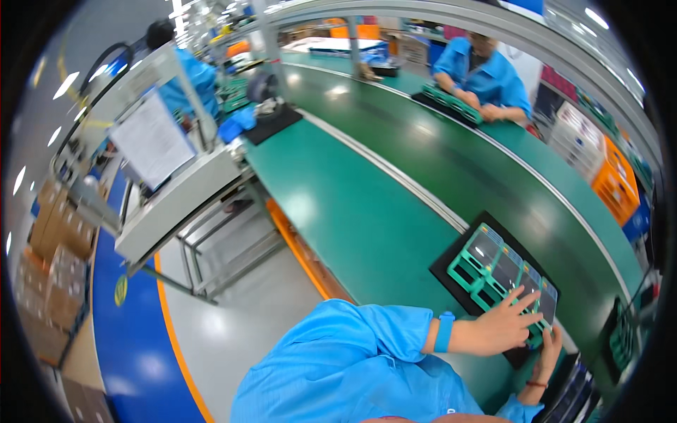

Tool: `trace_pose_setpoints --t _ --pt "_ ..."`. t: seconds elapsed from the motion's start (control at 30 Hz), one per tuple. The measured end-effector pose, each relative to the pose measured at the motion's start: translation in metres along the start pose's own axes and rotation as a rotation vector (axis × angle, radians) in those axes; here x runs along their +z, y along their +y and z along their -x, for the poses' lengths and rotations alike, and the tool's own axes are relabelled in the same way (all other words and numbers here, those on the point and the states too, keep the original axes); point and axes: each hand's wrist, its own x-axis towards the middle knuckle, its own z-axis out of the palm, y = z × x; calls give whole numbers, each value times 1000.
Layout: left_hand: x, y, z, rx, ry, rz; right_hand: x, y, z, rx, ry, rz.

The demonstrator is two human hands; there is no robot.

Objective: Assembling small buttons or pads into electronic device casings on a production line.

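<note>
A green plastic frame point(482, 285) with several dark rectangular panels point(506, 269) set in it lies on a black mat point(441, 271) at the right of the green worktop. Over the near right end of the frame, my left hand point(497, 328) is spread, its fingertips resting on a panel and the green edge. My right hand point(547, 357) grips the frame's near right corner between thumb and fingers; part of that grip is hidden.
A green conveyor belt point(395, 130) runs beyond a metal rail. Across it a person point(486, 74) handles another green frame point(451, 104). Another mat point(275, 125) lies at the worktop's far left, near a clipboard point(151, 137). Dark panels point(575, 395) stand by my right arm.
</note>
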Motion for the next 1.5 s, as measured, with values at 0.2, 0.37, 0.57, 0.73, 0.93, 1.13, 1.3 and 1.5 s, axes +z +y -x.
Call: trace_pose_setpoints --t 0.2,0.37,0.57,0.73,0.93,1.13,1.3,1.5 --pt "-32 -10 20 -153 12 162 -18 3 -14 36 -137 -80" --pt "-61 -40 44 -334 -40 303 18 -38 20 -287 233 262" --pt "-77 -60 49 -554 90 642 87 -77 90 463 -753 -862" --pt "-68 -58 53 -513 189 610 138 -47 83 939 -328 -1136" --pt "-68 -61 60 -516 183 611 157 -65 60 781 -351 -1166" --pt "-80 -60 67 -515 141 619 159 -44 -67 700 -298 -1388" --pt "-81 -68 75 -515 212 605 150 -8 -194 425 -94 -1367" --pt "-71 -86 80 -577 153 596 171 -29 -207 307 -52 -1073"
